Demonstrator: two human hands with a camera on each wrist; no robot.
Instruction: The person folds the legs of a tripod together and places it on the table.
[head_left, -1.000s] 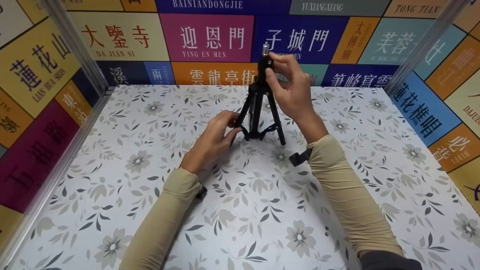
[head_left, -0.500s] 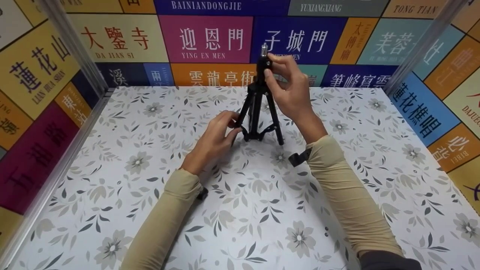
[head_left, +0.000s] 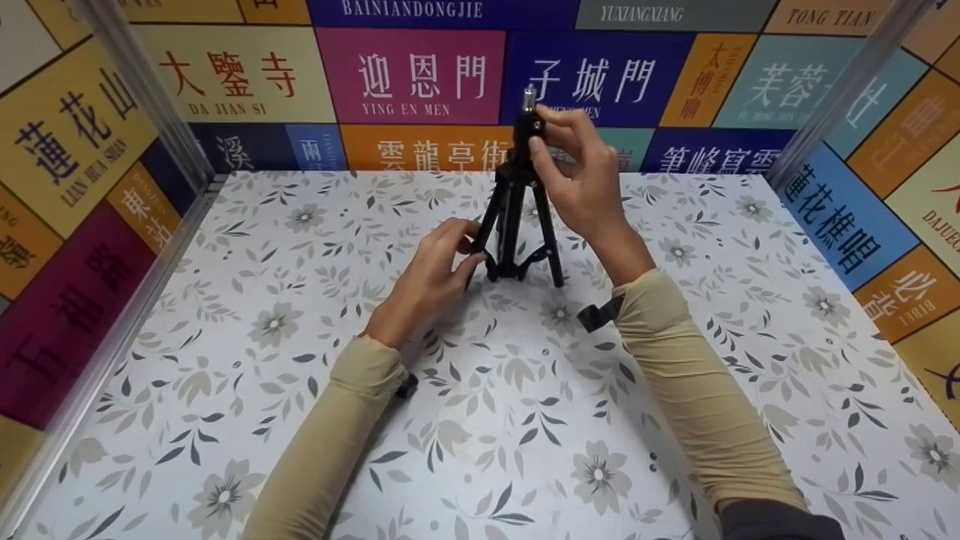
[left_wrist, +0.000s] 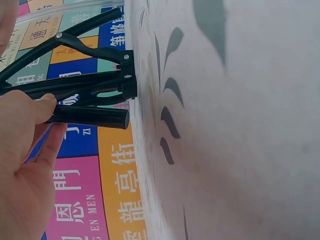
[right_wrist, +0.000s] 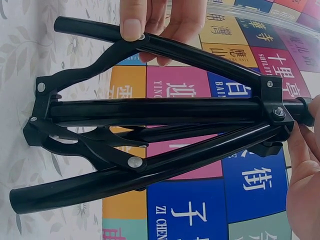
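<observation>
A small black tripod [head_left: 511, 217] with a silver stud [head_left: 529, 99] on top stands upright near the back of the table, its legs partly spread. My left hand [head_left: 426, 281] pinches the left leg low down; the left wrist view shows thumb and fingers around that leg [left_wrist: 95, 116]. At the top, my right hand [head_left: 585, 180] grips the black upper section between thumb and fingers. In the right wrist view, hinged braces link the legs to a bottom collar around the centre tube [right_wrist: 155, 111]. The left thumb [right_wrist: 132, 25] presses near a brace joint there.
A white table [head_left: 480, 450] with a grey flower and leaf pattern lies under both arms. Behind it rises a wall [head_left: 412, 75] of coloured panels with lettering, and similar panels stand at both sides. Clear strips run along the corners.
The tripod's right leg has drawn slightly left, toward the centre tube. Both hands keep their hold with hardly any shift.
</observation>
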